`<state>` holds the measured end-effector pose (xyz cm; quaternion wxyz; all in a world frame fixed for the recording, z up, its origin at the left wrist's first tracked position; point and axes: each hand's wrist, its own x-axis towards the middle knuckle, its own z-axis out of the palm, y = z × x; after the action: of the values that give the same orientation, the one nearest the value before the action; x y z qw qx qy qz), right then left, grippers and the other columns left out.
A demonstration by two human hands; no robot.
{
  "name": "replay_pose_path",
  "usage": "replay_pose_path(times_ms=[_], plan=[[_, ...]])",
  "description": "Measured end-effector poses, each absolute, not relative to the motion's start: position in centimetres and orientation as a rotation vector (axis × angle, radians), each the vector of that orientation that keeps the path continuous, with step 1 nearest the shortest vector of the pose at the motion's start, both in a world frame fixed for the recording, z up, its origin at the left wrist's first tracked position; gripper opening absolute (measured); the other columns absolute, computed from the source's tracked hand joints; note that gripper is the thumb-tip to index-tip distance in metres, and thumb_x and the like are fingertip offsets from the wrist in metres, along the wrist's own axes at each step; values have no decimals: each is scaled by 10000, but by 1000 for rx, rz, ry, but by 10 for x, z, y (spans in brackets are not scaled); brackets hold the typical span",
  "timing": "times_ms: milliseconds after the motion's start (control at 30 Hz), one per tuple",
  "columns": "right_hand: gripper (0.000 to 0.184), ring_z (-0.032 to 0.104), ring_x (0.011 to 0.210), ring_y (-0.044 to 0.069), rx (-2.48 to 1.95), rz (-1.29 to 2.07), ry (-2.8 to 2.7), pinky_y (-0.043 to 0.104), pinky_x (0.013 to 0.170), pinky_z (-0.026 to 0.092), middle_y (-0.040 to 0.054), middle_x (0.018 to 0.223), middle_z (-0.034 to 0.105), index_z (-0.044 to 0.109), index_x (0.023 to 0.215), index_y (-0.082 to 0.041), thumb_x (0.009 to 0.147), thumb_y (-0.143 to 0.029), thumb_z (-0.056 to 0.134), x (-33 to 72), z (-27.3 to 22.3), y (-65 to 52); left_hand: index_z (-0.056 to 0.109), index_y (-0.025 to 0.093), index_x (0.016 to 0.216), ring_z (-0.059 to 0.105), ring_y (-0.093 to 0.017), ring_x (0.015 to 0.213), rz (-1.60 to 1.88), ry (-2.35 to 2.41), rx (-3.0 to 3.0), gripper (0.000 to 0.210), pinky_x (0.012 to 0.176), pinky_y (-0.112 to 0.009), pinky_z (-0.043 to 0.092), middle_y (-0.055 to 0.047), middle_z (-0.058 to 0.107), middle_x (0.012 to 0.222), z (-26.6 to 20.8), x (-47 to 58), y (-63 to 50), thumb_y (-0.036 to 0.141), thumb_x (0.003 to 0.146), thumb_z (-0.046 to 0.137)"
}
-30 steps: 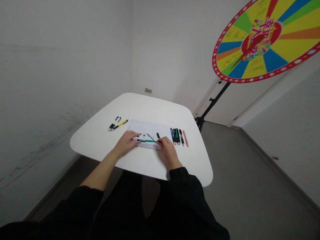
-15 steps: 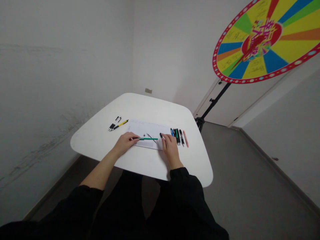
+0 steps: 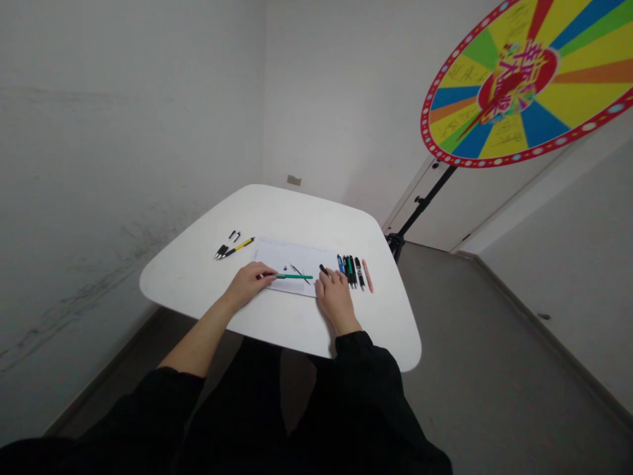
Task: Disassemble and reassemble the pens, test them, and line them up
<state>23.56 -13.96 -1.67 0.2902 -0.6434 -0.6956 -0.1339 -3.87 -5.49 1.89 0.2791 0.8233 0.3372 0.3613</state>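
Observation:
My left hand (image 3: 250, 282) pinches one end of a slim green pen (image 3: 298, 277), which points right above a white sheet of paper (image 3: 281, 247). Under and beside it on the paper lie a thin dark refill-like stick (image 3: 295, 269) and a tiny dark piece (image 3: 285, 268). At the sheet's right edge my right hand (image 3: 335, 300) is curled with its fingers on a black pen part (image 3: 323, 269); only its dark tip shows past the fingers, so its full shape is hidden.
Right of my right hand stands a row of pens (image 3: 359, 274), with a pink pen (image 3: 367, 275) outermost. At left on the white table (image 3: 306, 204) lie a yellow-black pen (image 3: 238, 247) and several black pen pieces (image 3: 222, 251). A colourful prize wheel (image 3: 514, 86) looms upper right.
My right hand has shifted its fingers, and the black part has moved slightly right and turned. My left hand and the green pen stay almost in place.

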Motion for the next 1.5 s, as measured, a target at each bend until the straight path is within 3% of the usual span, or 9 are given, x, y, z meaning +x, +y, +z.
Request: replay_pose_path(times_ms=[200,467,633,1200,1500], plan=[[343,559,1258,327,-1614,-210,-1662,584,1125,452,215,1282,662,741,1134,-134,1020,-246,438,235,-13,-140,796,248,996,662,-220,884,983,898,2218,218,818,-368,517,-45,768,949,17,-39,-53,386,933,640],[198,664,1062,277,-1448,56,-1479,494,993,551,143,1096,730,704,910,-202,956,-264,522,236,-4,-141,795,242,996,661,-222,903,1008,928,2213,197,839,-368,513,-44,765,949,14,-39,-51,362,930,653],[178,704,958,256,-1387,247,-1300,434,877,579,114,1034,751,657,1020,-203,931,-343,591,235,-2,-144,795,242,985,656,-224,901,1038,957,2205,211,848,-371,514,-48,762,939,12,-39,-50,379,937,641],[246,714,953,258,-1376,225,-1516,421,865,591,106,1012,757,700,1045,-211,982,-400,556,229,2,-146,795,261,1004,663,-229,932,1034,919,2239,195,869,-385,516,-43,773,961,12,-39,-49,369,946,644],[186,722,952,246,-1372,233,-1688,413,891,594,85,1021,767,718,1041,-234,985,-347,580,220,3,-145,797,262,1005,658,-230,929,1004,869,2273,183,884,-391,513,-42,769,933,17,-39,-54,353,942,652]])
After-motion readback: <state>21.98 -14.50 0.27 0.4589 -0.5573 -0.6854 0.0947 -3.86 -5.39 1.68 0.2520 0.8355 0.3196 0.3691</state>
